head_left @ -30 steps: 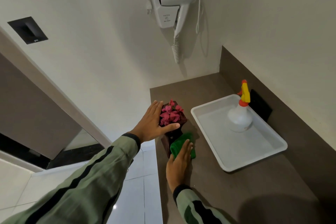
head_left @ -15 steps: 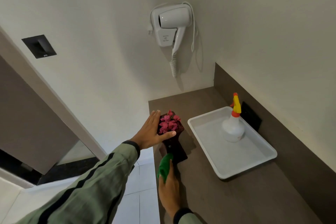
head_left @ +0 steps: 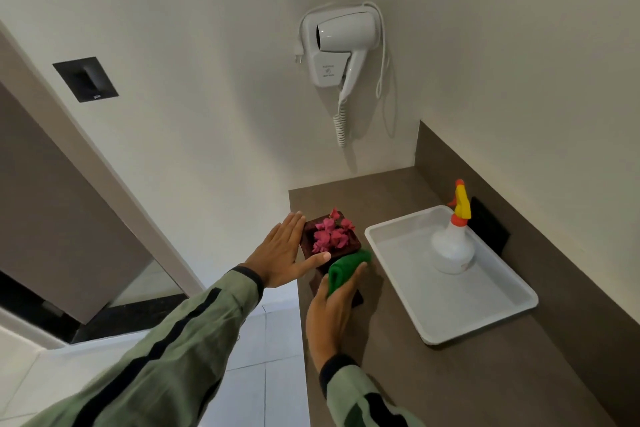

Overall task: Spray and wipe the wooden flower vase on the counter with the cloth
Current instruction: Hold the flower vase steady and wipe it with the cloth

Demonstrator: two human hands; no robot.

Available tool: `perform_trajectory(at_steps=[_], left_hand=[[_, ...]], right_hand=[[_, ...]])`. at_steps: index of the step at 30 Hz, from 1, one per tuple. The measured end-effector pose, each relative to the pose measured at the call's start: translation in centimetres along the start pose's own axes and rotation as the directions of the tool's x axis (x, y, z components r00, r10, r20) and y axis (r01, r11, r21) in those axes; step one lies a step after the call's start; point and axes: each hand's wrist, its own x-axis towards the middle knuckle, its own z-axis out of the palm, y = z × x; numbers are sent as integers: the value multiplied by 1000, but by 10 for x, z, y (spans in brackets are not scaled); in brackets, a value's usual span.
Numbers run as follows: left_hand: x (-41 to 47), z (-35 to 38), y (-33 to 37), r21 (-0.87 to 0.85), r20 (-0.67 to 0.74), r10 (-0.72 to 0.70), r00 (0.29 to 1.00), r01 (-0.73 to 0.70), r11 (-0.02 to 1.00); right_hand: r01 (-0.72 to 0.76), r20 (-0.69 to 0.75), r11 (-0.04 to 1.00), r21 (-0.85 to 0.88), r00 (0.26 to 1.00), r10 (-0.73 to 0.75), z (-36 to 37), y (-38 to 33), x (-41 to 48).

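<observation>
Pressing one cloth on one vase (right hand); left hand steadying.

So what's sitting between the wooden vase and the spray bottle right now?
In the head view, only the near wall and bare floor of the white tray lie between the wooden vase and the spray bottle, which stands inside that tray.
</observation>
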Motion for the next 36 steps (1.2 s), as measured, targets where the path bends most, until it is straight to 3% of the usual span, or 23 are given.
perform_trajectory(at_steps=[6,12,14,17,19,21,27,30,36], left_hand=[[0,5,-3,-34,-19,5,1000,-6,999],[2,2,-2,15,-18,7,1000,-6,1000],[1,2,-2,31,-24,7,1000,-6,1000],[1,4,-3,35,-38,11,999,-9,999],[1,5,-4,33,-44,10,999,-8,999],[0,6,-4,23,-42,10,999,-9,1000],[2,9,-6,8,-57,20,998,-19,1000],[3,10,-9,6,-64,25,998,-25,1000],[7,5,-17,58,-49,63,997,-60,997]], right_hand=[[134,88,959,-249,989,-115,16,31,-22],[270,434,890,-367,896,-93,-2,68,-35],[273,476,900,-339,875,-86,-13,77,-36],[154,273,960,-235,958,-87,-30,73,-37],[106,81,958,-266,993,-88,-37,69,-24],[94,5,936,-340,995,-99,-37,64,-5],[-18,57,892,-451,997,49,-6,51,12],[-83,83,901,-427,988,130,11,52,-8],[-69,234,897,-437,954,188,0,52,-16]])
